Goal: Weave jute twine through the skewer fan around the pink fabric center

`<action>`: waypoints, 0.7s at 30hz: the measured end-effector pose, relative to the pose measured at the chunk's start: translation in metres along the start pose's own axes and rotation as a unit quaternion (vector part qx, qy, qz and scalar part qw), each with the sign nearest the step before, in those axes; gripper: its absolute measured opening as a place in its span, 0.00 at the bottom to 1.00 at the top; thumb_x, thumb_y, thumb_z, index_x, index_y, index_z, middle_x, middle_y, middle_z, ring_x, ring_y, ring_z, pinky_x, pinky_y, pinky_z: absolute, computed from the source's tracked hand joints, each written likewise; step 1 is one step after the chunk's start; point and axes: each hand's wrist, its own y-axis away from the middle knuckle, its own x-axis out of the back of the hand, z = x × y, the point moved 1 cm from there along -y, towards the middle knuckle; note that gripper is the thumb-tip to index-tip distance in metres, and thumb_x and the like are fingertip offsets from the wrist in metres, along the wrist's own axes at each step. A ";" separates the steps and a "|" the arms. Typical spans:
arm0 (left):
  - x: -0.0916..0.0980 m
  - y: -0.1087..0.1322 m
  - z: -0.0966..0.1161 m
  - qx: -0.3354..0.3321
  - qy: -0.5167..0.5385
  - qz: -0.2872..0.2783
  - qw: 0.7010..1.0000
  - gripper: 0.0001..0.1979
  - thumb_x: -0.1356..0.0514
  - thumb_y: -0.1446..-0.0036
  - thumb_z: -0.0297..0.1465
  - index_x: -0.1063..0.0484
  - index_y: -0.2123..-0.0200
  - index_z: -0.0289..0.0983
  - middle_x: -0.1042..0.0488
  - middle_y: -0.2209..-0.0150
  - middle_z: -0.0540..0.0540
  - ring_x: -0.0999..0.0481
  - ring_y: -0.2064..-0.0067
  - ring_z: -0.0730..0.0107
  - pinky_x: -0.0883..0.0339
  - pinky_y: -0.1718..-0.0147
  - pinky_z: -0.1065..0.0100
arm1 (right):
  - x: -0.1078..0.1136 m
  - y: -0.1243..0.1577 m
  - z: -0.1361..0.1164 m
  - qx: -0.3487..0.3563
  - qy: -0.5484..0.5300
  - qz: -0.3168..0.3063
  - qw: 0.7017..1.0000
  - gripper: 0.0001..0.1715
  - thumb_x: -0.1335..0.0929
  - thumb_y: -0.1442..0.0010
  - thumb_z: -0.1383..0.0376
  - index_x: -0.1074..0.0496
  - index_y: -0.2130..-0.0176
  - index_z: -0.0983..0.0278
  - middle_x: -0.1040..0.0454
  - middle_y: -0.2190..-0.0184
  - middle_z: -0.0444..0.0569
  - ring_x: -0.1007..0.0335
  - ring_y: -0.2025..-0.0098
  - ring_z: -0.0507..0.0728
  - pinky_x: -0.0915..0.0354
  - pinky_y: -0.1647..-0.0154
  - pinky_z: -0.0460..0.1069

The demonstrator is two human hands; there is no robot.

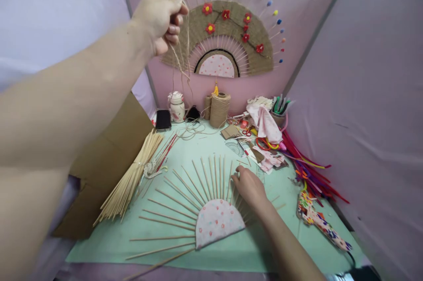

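My left hand is raised high, its fingers closed on strands of thin twine that hang in loops toward the table. Below lies a fan frame: a half-round base covered in white cloth with pink flowers, with several thin wooden sticks spreading out from its curved edge. Over the upper right sticks rests my right hand, fingers bent together beside a stick. Whatever is between those fingertips is hidden, and the hand and forearm cover part of the sticks on that side.
A twine-wrapped fan with red flowers hangs on the back board. Behind the frame stand a twine spool and a white bottle. A stick bundle lies left; pipe cleaners and a patterned glue gun lie right.
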 end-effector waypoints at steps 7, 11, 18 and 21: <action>0.003 0.027 -0.010 0.003 -0.025 -0.017 1.000 0.10 0.50 0.32 0.29 0.34 0.60 0.28 0.47 0.77 0.56 0.61 0.74 0.82 0.55 0.68 0.71 | -0.008 0.001 -0.007 0.049 -0.042 -0.009 0.998 0.14 0.38 0.36 0.60 0.31 0.53 0.63 0.22 0.61 0.53 0.26 0.60 0.58 0.43 0.67 0.48; 0.000 0.022 -0.021 0.023 -0.018 -0.027 0.999 0.10 0.50 0.33 0.27 0.35 0.68 0.34 0.48 0.77 0.55 0.62 0.73 0.77 0.56 0.71 0.69 | -0.015 -0.002 -0.020 0.007 -0.039 0.028 0.999 0.19 0.40 0.35 0.55 0.30 0.53 0.63 0.22 0.60 0.55 0.25 0.58 0.60 0.40 0.64 0.49; -0.007 0.012 -0.026 0.033 -0.030 -0.029 0.999 0.12 0.50 0.34 0.28 0.37 0.72 0.36 0.49 0.75 0.54 0.61 0.74 0.76 0.65 0.72 0.65 | -0.013 -0.017 -0.019 -0.039 -0.026 -0.001 0.999 0.17 0.40 0.39 0.62 0.24 0.61 0.63 0.22 0.63 0.56 0.25 0.59 0.61 0.38 0.64 0.50; -0.008 0.006 -0.013 0.031 -0.039 -0.025 0.998 0.12 0.50 0.34 0.28 0.38 0.73 0.36 0.50 0.75 0.54 0.63 0.74 0.75 0.63 0.72 0.65 | -0.001 -0.023 -0.005 -0.070 -0.024 0.015 0.997 0.20 0.42 0.37 0.59 0.25 0.60 0.64 0.22 0.62 0.58 0.25 0.59 0.63 0.39 0.65 0.51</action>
